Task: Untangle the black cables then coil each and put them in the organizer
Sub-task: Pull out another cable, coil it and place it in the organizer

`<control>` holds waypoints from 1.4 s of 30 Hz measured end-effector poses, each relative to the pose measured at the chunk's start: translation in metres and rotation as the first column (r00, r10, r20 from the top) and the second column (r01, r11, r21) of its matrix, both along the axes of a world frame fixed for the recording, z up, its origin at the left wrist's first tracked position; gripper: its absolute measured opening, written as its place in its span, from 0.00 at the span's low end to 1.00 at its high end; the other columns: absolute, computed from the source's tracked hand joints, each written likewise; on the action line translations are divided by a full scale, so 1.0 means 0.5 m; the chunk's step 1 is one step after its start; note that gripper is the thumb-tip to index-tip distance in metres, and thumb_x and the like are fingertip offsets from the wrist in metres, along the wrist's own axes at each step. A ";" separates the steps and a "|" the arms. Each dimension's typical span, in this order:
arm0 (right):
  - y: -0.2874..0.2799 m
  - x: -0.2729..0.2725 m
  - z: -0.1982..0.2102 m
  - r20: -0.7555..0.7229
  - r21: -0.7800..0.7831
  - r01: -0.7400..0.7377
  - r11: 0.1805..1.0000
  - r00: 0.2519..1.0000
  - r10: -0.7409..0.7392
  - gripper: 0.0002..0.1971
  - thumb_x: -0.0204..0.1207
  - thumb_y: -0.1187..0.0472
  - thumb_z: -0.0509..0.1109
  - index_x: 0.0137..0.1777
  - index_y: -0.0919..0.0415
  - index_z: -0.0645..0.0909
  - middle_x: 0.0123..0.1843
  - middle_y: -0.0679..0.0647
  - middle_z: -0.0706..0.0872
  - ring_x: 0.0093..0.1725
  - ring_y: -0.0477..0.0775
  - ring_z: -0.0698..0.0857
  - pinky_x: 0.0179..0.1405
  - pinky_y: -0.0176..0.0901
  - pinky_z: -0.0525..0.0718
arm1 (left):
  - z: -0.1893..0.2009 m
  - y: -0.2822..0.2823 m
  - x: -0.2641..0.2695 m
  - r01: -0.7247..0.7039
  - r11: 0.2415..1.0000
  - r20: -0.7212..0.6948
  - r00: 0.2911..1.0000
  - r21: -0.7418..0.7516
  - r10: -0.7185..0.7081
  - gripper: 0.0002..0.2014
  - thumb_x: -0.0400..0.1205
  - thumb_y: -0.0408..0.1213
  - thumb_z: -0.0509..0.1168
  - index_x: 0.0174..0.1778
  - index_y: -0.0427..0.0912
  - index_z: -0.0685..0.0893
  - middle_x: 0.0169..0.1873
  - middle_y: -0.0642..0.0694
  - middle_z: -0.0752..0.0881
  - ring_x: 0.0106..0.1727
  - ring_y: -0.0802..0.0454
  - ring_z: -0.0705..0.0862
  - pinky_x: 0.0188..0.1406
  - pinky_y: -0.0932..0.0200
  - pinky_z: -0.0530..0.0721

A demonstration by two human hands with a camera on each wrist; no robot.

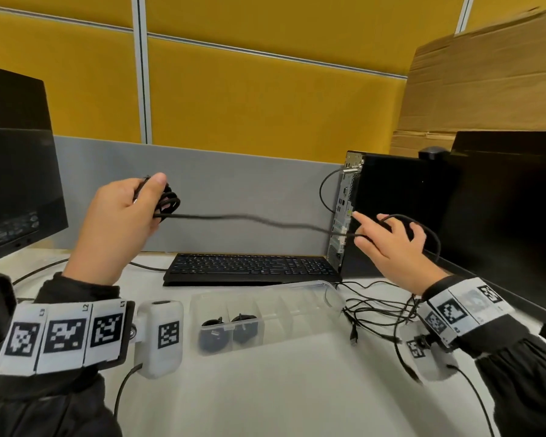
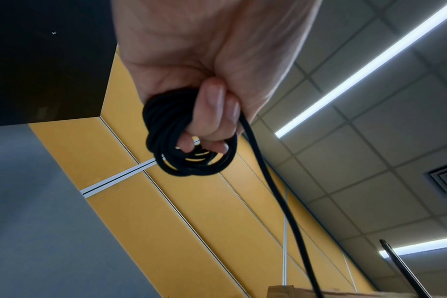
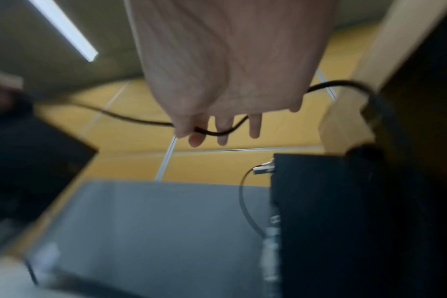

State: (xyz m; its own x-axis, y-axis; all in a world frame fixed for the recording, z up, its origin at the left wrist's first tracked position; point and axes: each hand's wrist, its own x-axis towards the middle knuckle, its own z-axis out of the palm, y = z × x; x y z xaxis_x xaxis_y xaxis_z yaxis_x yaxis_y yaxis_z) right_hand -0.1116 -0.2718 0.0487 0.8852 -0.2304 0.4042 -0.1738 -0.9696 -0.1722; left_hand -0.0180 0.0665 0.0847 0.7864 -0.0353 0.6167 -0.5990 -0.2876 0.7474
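Note:
My left hand (image 1: pixel 145 200) is raised above the desk and grips a small coil of black cable (image 1: pixel 170 200); in the left wrist view the fingers (image 2: pixel 212 113) curl through the coil (image 2: pixel 153 125). From the coil one strand (image 1: pixel 259 219) runs right to my right hand (image 1: pixel 386 242), which pinches it between thumb and index (image 3: pixel 191 130), other fingers spread, and a loop arches over the hand. A tangle of black cables (image 1: pixel 375 310) lies on the desk below. The clear organizer (image 1: pixel 300 326) holds two coiled cables (image 1: pixel 213 331) in its left compartments.
A black keyboard (image 1: pixel 252 268) lies behind the organizer. A PC tower (image 1: pixel 391 209) with a plugged cable stands just beyond my right hand. Monitors flank the desk at left (image 1: pixel 13 184) and right (image 1: pixel 511 216). Cardboard (image 1: pixel 486 89) leans at the back right.

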 end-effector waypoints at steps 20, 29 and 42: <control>0.085 -0.028 0.032 -0.079 0.183 -0.178 0.967 0.978 0.195 0.37 0.80 0.45 0.60 0.83 0.48 0.44 0.83 0.49 0.57 0.82 0.49 0.54 0.80 0.54 0.58 | -0.015 -0.040 0.011 0.043 0.997 0.036 0.998 0.066 -0.045 0.25 0.86 0.46 0.54 0.40 0.24 0.81 0.35 0.27 0.83 0.42 0.30 0.83 0.46 0.37 0.82; 0.240 0.026 0.033 0.607 -0.081 -0.537 0.840 0.642 0.469 0.13 0.83 0.53 0.57 0.45 0.59 0.80 0.37 0.47 0.74 0.36 0.41 0.71 0.38 0.30 0.67 | -0.022 -0.114 -0.048 0.312 0.950 -0.008 0.950 -0.003 -0.312 0.20 0.86 0.44 0.54 0.34 0.35 0.77 0.23 0.46 0.76 0.25 0.56 0.75 0.29 0.56 0.77; 0.278 0.088 -0.011 -0.055 0.242 -0.510 0.825 0.842 0.537 0.16 0.86 0.49 0.51 0.61 0.49 0.79 0.53 0.48 0.87 0.54 0.49 0.83 0.55 0.49 0.79 | -0.026 -0.121 -0.037 0.545 0.685 0.109 0.814 -0.484 -0.571 0.11 0.86 0.36 0.52 0.46 0.40 0.80 0.34 0.54 0.86 0.41 0.55 0.84 0.48 0.64 0.80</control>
State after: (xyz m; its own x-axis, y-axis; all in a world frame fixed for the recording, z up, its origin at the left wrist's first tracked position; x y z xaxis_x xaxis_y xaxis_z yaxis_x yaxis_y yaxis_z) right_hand -0.0674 -0.1330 0.0434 0.9338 0.2139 0.2867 0.3181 -0.8632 -0.3920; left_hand -0.0363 0.0059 0.0718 0.7454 -0.1934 0.6379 -0.4931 0.4839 0.7229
